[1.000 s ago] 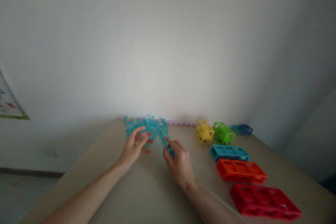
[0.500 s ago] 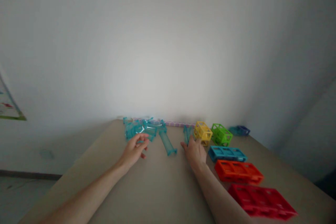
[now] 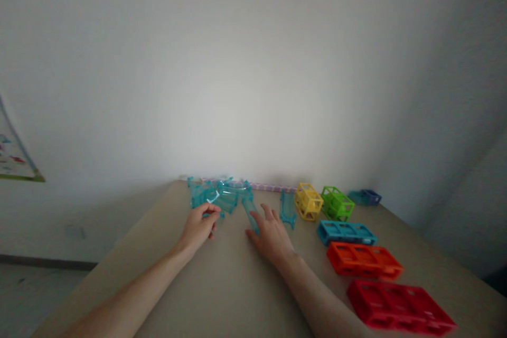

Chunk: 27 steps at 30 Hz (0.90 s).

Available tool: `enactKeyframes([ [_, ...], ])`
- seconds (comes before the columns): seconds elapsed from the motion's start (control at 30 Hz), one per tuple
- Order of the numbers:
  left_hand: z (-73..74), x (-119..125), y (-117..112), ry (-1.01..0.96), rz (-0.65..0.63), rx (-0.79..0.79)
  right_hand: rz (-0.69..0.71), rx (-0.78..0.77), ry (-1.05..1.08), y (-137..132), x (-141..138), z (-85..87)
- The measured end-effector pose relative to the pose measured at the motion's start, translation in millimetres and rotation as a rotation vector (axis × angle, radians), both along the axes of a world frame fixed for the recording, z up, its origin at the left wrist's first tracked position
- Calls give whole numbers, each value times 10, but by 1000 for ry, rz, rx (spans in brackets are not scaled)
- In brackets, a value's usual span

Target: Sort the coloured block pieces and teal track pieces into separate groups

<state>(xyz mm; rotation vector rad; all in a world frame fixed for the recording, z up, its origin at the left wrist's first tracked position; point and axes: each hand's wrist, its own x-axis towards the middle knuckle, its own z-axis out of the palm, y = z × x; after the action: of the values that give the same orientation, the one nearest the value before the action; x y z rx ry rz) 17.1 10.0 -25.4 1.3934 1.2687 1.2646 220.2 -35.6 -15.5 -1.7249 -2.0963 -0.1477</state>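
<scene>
On the table's left side, my left hand (image 3: 200,225) is at the front edge of a heap of clear teal plastic track pieces (image 3: 227,198). Its fingers are curled with the tips together; whatever may be between them is hidden. My right hand (image 3: 272,235) has its fingers spread over a straight teal track piece (image 3: 249,208) that slopes from the heap toward me. The fingers cover part of that piece, and I cannot tell whether they touch it. Right of this hand lies another teal track piece (image 3: 288,209), with nothing holding it.
A yellow open-frame block (image 3: 308,202) and a green one (image 3: 336,204) stand at the back right. In front of them lie long blue (image 3: 347,233), orange (image 3: 363,260) and red (image 3: 400,305) frames. Dark blue pieces (image 3: 370,197) sit in the far corner. A wall closes off the back.
My right hand has left the teal piece by the yellow block and moved left over the sloping track piece. My left hand's fingers have curled closer together.
</scene>
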Motion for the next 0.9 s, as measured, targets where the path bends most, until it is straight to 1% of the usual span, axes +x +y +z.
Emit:
enactKeyframes([
  [0.07,-7,-15,15,17,30,15,14,-87,48,17,-8,-35],
  [0.13,-16,-38,35,34,66,32,17,-127,85,27,8,-42],
  [0.27,-22,-89,76,56,128,62,5,-113,133,9,25,-18],
  [0.33,-16,-96,82,51,124,52,-17,-100,170,-15,-3,-9],
  [0.4,-5,-79,64,42,74,20,-42,-84,210,-46,-56,-8],
  [0.47,9,-38,15,37,-13,-37,-79,-68,328,-90,-129,-16],
  [0.53,22,15,-56,20,-136,-143,-108,-53,514,-156,-219,-28],
  [0.6,29,64,-132,-40,-287,-293,-95,-41,680,-248,-323,-36],
  [0.67,31,97,-190,-118,-359,-360,-5,-37,744,-354,-427,-35],
  [0.73,30,111,-219,-168,-391,-362,121,-45,749,-443,-505,-23],
  [0.8,33,110,-223,-179,-396,-351,220,-54,731,-482,-530,-8],
  [0.83,37,106,-220,-171,-401,-347,243,-51,720,-477,-518,-4],
  [0.9,45,94,-209,-162,-425,-351,246,-21,689,-421,-449,-8],
])
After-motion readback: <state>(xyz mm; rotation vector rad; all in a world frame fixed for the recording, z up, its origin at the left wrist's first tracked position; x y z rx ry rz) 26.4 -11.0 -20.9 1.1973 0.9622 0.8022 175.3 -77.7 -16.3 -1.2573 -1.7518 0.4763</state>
